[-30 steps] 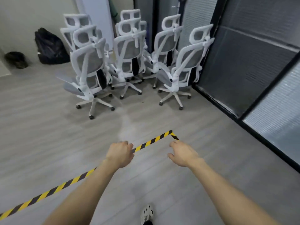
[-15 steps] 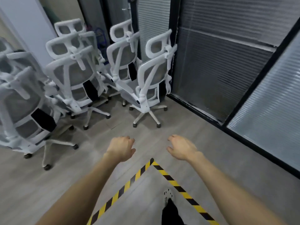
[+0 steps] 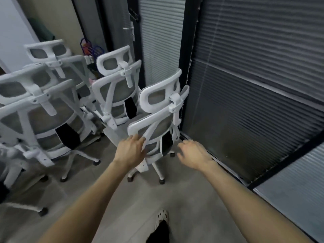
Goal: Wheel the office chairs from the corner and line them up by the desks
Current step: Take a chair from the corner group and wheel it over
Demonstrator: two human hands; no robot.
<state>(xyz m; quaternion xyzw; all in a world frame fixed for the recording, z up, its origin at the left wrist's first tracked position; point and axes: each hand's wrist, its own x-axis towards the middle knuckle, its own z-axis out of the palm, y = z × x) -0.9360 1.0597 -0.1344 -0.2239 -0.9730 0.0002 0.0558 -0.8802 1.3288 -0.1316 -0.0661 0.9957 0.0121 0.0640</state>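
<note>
Up against the slatted blinds (image 3: 245, 102) in the corner, the nearest chair (image 3: 158, 128) has its back to me. My left hand (image 3: 130, 152) is at the left edge of its white backrest frame, fingers (image 3: 138, 139) bent; gripping or just touching, I can't tell. My right hand (image 3: 192, 153) hovers beside it, fingers loosely spread, holding nothing. More chairs (image 3: 114, 92) crowd left.

1. Floor (image 3: 196, 195): grey, matte, plank-patterned, from 6 to 9 o'clock.
2. Glazed partition, 12 to 4 o'clock: black frame (image 3: 190, 50), horizontal blinds (image 3: 254, 76) lowered and closed.
3. Grey door (image 3: 114, 23) at 12 o'clock, with metal lever handle (image 3: 129, 28).
4. Beige wall (image 3: 57, 20) at 11 o'clock; white panel (image 3: 12, 28) at 10 o'clock.
5. Lighting: even, subdued.
</note>
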